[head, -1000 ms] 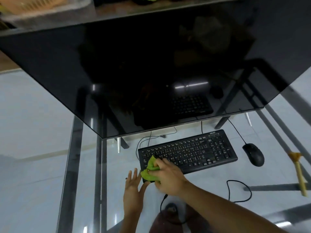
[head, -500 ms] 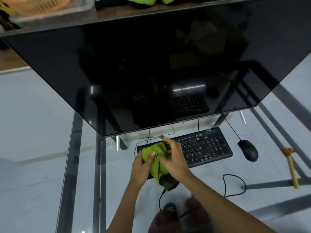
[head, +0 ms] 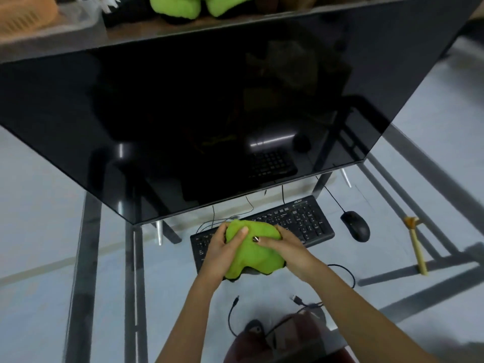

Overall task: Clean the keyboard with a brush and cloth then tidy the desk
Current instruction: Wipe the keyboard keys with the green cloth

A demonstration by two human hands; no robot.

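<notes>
A black keyboard (head: 301, 221) lies on the glass desk (head: 47, 258) below the monitor. A green cloth (head: 251, 255) is spread over the keyboard's middle and left part. My left hand (head: 220, 247) grips the cloth's left side, thumb on top. My right hand (head: 285, 244) holds its right side, fingers pressed onto it. A brush with a yellow handle (head: 416, 247) lies at the desk's right. The keys under the cloth are hidden.
A large black monitor (head: 209, 113) leans over the desk's back half. A black mouse (head: 356, 226) sits right of the keyboard, its cable running back. Loose cables with plugs (head: 298, 299) lie near the front edge. A basket (head: 23, 17) and green plush items (head: 199, 6) stand behind.
The cloth was bunched in my right hand at the keyboard's left end. My left hand came up and took hold of it, and now both hands hold it opened out over the keys.
</notes>
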